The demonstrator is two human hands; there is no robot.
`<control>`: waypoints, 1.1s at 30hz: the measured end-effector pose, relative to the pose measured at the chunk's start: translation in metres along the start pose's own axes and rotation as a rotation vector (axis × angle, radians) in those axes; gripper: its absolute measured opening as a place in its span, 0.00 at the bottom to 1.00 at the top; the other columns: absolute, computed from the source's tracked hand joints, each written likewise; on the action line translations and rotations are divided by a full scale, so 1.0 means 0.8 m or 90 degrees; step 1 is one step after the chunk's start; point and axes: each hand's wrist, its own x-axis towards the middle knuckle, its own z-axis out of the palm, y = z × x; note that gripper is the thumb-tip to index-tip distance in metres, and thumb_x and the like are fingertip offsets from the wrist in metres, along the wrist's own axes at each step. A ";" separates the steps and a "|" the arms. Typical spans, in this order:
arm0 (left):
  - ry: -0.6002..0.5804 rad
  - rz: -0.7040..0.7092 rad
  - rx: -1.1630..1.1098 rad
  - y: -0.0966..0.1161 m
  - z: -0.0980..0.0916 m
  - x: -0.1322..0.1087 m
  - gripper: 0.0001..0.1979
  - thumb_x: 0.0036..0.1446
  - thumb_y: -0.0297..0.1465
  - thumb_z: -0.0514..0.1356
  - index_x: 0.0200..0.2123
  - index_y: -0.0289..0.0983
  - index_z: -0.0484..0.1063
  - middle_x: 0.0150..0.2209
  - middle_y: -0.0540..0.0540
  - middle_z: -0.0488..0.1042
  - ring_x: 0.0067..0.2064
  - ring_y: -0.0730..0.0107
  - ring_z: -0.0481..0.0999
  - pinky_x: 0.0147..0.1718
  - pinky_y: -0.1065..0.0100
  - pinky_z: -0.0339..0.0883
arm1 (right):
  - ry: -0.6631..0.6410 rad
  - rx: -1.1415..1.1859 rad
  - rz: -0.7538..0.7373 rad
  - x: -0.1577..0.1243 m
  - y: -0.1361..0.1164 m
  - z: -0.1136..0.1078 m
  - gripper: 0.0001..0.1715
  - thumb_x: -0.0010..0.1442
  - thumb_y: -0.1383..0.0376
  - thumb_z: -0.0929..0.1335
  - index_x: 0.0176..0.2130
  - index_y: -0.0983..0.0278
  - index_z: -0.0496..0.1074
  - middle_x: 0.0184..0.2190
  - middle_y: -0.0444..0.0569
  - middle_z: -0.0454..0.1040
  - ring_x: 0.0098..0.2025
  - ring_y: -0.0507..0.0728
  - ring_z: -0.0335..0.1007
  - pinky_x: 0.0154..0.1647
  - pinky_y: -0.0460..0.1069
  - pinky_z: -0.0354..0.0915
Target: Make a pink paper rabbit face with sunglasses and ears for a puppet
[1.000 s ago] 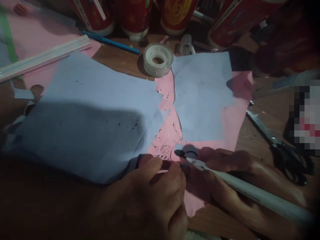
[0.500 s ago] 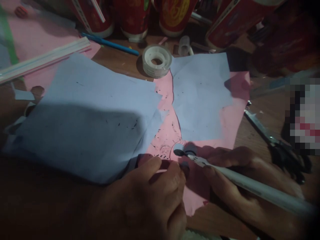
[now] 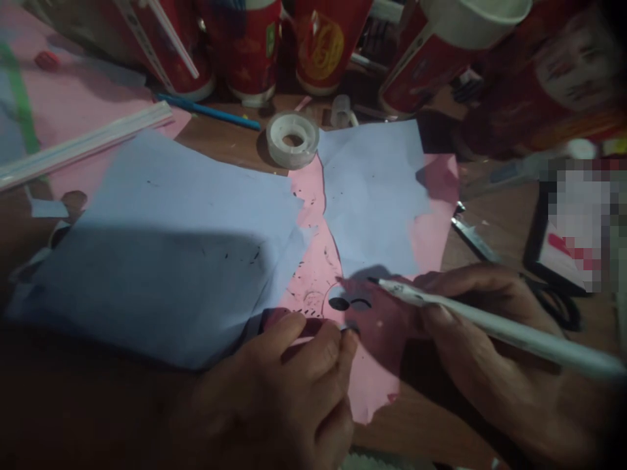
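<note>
In my right hand [image 3: 494,352] is a white pen [image 3: 470,316], held slantwise between thumb and fingers. Its dark tip is just right of and above a small paper cutout [image 3: 351,299], which bears a filled black oval and a curved black line. The fingers of my left hand [image 3: 294,385] are curled together, their tips holding down the cutout's lower edge. Beneath lies pink paper [image 3: 375,385] with black marks and ragged edges. Pale blue paper sheets [image 3: 196,202] [image 3: 372,196] lie left of and above the cutout.
A clear tape roll [image 3: 292,140] and a blue pen [image 3: 210,112] lie beyond the papers. Red paper cups [image 3: 240,52] line the back. Black-handled scissors [image 3: 553,303] are partly behind my right hand. Striped straws [image 3: 88,143] lie at left.
My right hand has lifted the pen tip off the cutout and away to the right, uncovering the black oval and the curved line. My left hand stays on the cutout. The view has shifted slightly.
</note>
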 end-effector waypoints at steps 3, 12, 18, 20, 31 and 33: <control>0.044 0.007 -0.013 -0.004 0.003 0.000 0.06 0.57 0.27 0.55 0.30 0.36 0.72 0.47 0.42 0.74 0.45 0.56 0.72 0.37 0.55 0.66 | 0.010 0.033 -0.045 0.002 0.001 0.000 0.08 0.58 0.69 0.66 0.39 0.58 0.67 0.28 0.40 0.74 0.29 0.47 0.71 0.30 0.38 0.68; 0.029 0.037 -0.001 -0.010 0.002 -0.001 0.06 0.56 0.29 0.58 0.29 0.34 0.69 0.51 0.35 0.70 0.45 0.50 0.72 0.37 0.53 0.66 | -0.017 0.135 0.050 0.001 0.010 -0.004 0.03 0.59 0.62 0.67 0.32 0.58 0.68 0.20 0.39 0.70 0.18 0.47 0.62 0.16 0.40 0.60; 0.027 0.057 0.030 -0.014 0.002 -0.001 0.06 0.55 0.31 0.59 0.30 0.33 0.69 0.52 0.31 0.69 0.45 0.49 0.72 0.35 0.54 0.66 | -0.057 0.125 0.008 0.007 0.006 -0.009 0.06 0.58 0.68 0.66 0.38 0.57 0.68 0.22 0.41 0.74 0.21 0.50 0.69 0.19 0.41 0.67; 0.019 0.049 0.031 -0.015 -0.001 0.002 0.06 0.55 0.31 0.59 0.30 0.33 0.69 0.52 0.30 0.69 0.43 0.49 0.73 0.34 0.53 0.66 | -0.053 0.127 -0.006 0.007 0.006 -0.008 0.07 0.59 0.69 0.65 0.39 0.57 0.69 0.25 0.42 0.75 0.24 0.49 0.72 0.23 0.41 0.69; 0.034 0.020 -0.027 -0.017 0.003 0.011 0.03 0.55 0.28 0.59 0.29 0.35 0.70 0.42 0.37 0.76 0.36 0.61 0.73 0.30 0.60 0.66 | -0.121 -0.110 -0.084 -0.003 -0.002 -0.008 0.12 0.49 0.73 0.69 0.31 0.56 0.67 0.21 0.39 0.73 0.18 0.52 0.67 0.18 0.47 0.66; 0.042 0.019 -0.025 -0.017 0.004 0.010 0.04 0.55 0.30 0.59 0.30 0.35 0.71 0.42 0.38 0.76 0.36 0.60 0.73 0.30 0.60 0.66 | -0.120 -0.085 -0.078 -0.001 -0.003 -0.008 0.14 0.48 0.74 0.70 0.29 0.55 0.67 0.19 0.38 0.71 0.17 0.52 0.66 0.18 0.48 0.66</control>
